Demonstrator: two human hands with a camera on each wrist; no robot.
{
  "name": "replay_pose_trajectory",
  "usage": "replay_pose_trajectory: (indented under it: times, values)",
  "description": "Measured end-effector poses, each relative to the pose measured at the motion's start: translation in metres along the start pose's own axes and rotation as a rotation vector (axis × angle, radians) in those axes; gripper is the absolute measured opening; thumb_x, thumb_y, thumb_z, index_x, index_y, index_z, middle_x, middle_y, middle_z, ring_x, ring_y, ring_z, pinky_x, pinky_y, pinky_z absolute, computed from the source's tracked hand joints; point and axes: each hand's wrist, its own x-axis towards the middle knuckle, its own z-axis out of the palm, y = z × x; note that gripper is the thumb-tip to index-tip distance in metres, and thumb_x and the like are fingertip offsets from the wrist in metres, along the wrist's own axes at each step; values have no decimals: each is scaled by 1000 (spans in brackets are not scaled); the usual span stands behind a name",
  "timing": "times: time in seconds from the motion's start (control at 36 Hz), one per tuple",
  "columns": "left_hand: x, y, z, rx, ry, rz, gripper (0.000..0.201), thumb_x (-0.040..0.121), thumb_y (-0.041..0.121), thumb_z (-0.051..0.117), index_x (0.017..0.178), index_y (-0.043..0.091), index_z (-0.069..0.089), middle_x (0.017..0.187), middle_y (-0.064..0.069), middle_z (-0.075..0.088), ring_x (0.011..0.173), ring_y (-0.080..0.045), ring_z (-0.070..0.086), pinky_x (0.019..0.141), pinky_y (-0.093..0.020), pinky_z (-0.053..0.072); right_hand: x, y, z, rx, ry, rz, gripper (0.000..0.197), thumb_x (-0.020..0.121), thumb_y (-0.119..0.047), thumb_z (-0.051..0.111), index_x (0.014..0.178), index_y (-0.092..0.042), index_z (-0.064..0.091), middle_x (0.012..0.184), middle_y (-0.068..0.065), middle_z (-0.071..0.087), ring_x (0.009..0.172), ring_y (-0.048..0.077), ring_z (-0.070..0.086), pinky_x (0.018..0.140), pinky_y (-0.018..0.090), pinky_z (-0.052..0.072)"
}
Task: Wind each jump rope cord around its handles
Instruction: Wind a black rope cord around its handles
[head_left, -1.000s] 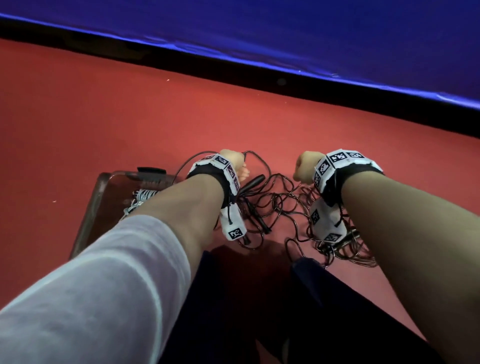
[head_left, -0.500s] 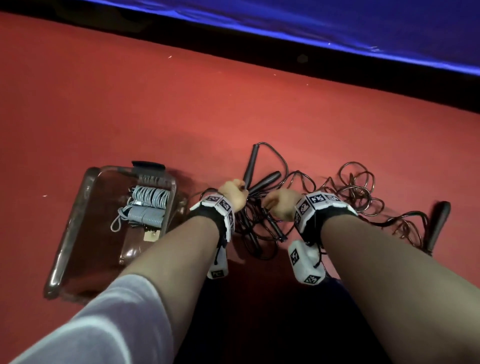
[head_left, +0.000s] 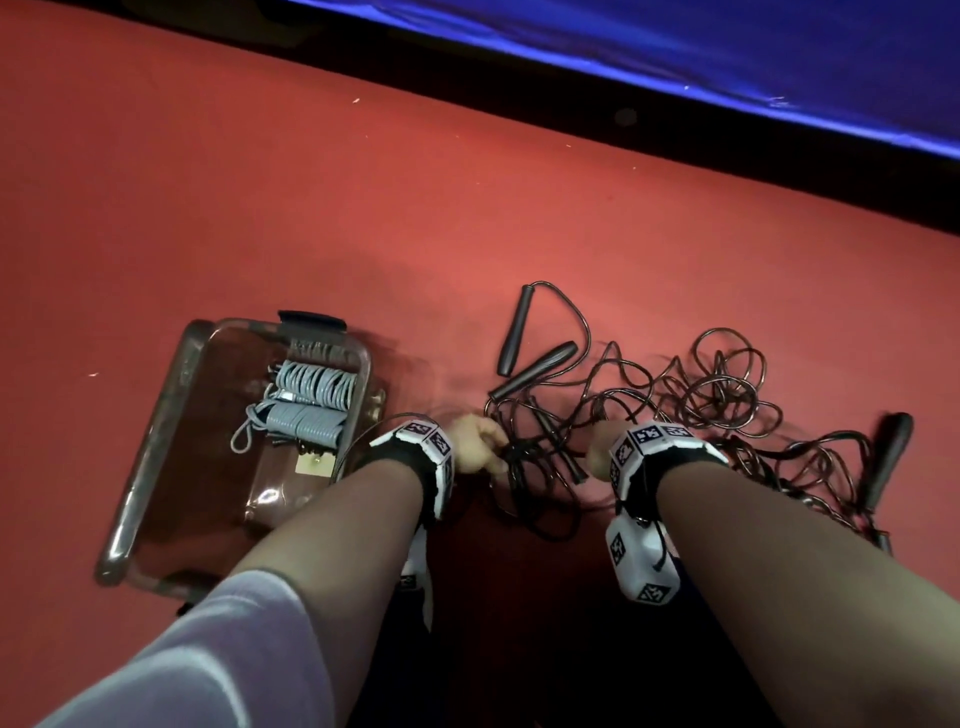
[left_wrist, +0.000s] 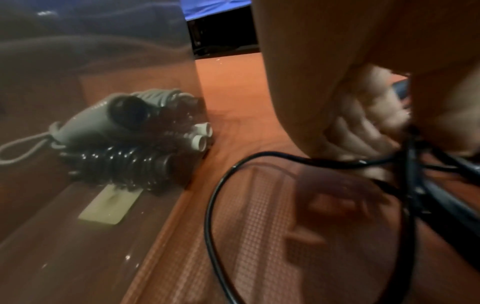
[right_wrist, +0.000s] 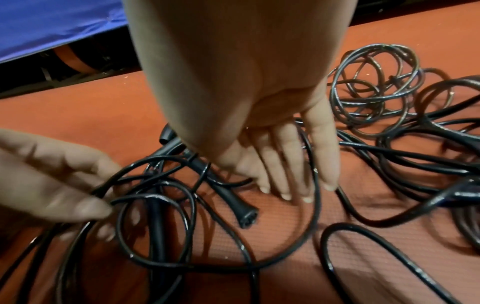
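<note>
A tangle of black jump rope cords (head_left: 727, 395) lies on the red mat. Black handles (head_left: 514, 332) lie at its far side, and another handle (head_left: 891, 452) lies at the far right. My left hand (head_left: 480, 444) pinches a few loops of black cord (right_wrist: 155, 185) at the tangle's left edge, its fingers (left_wrist: 369, 131) curled round them. My right hand (head_left: 597, 452) is a short way to the right. Its fingers (right_wrist: 285, 164) are straight and point down at the mat, a cord runs between two of them, and a black handle (right_wrist: 233, 201) lies just left.
A clear plastic bin (head_left: 156, 441) stands left of my left arm and holds a wound grey rope (head_left: 311, 405) and a wound dark rope (left_wrist: 124, 166). A blue padded wall (head_left: 675, 31) with a black base runs along the far edge. My dark trouser legs are below the tangle.
Both hands came down from a raised, fisted pose to the tangle. In the last half second they moved apart, the left keeping hold of cord. The view tilted down.
</note>
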Motion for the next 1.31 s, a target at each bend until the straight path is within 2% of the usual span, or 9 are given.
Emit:
replay_pose_trajectory:
  times: [0.11, 0.19, 0.25, 0.42, 0.56, 0.67, 1.03, 1.19, 1.31]
  values:
    - [-3, 3, 20, 55, -123, 52, 34, 81, 9, 74, 114, 8, 68, 108, -7, 68, 91, -9, 54, 76, -15, 41, -2, 0, -15, 88, -111, 7, 27, 80, -17, 56, 98, -4, 71, 100, 9, 70, 89, 24, 68, 84, 30, 54]
    - [-3, 10, 32, 65, -212, 84, 27, 84, 14, 71, 111, 10, 70, 109, -6, 69, 92, -7, 53, 80, -15, 40, -23, -19, -40, 494, -41, -85, 21, 94, -7, 50, 86, 0, 68, 79, 4, 66, 54, 3, 63, 51, 12, 45]
    - [-3, 15, 33, -19, -256, 44, 12, 85, 9, 67, 97, 10, 70, 97, -9, 65, 91, -12, 52, 85, -22, 40, -26, -28, -45, 744, 36, -97, 33, 94, 2, 44, 68, 1, 65, 57, 5, 64, 43, 10, 60, 38, 18, 42]
    - [9, 15, 20, -366, 316, -58, 38, 85, -10, 44, 59, 12, 61, 55, -3, 63, 42, -8, 59, 56, -32, 57, -22, -43, -24, 475, 225, -185, 41, 87, -3, 50, 124, -16, 60, 124, 8, 61, 115, 26, 57, 87, 23, 43]
    - [16, 6, 8, -210, 541, -167, 19, 90, 9, 53, 102, 7, 68, 109, -14, 66, 102, -32, 62, 89, -32, 45, -16, -33, -4, 160, 127, -296, 68, 87, -9, 52, 145, -41, 35, 138, 4, 37, 124, 30, 46, 103, 39, 42]
    - [19, -1, 17, -33, 400, -90, 21, 89, 23, 62, 109, 17, 65, 113, -7, 62, 102, -25, 62, 87, -26, 43, -10, -33, -6, 149, 109, -253, 62, 92, -11, 48, 147, -34, 34, 151, 9, 32, 130, 31, 45, 107, 35, 40]
    - [24, 33, 23, 334, 141, -29, 38, 93, 34, 52, 128, 21, 51, 120, -13, 63, 109, -35, 60, 88, -38, 49, -10, -35, -24, 93, 185, -180, 29, 92, -28, 48, 114, -15, 60, 114, 11, 66, 102, 31, 63, 80, 32, 50]
    - [29, 41, 17, 200, 242, -69, 30, 97, 30, 47, 122, 14, 47, 120, -14, 58, 109, -35, 58, 89, -39, 46, -14, -24, -51, -46, 31, 9, 13, 85, -18, 57, 76, -10, 57, 79, 4, 59, 73, 22, 57, 63, 28, 46]
    - [31, 47, 22, 81, 330, -99, 34, 100, 39, 42, 118, 10, 45, 115, -17, 60, 106, -37, 59, 86, -39, 45, -19, -14, -48, -23, 49, -44, 8, 83, -16, 60, 81, -8, 61, 82, 7, 62, 79, 25, 61, 65, 27, 44]
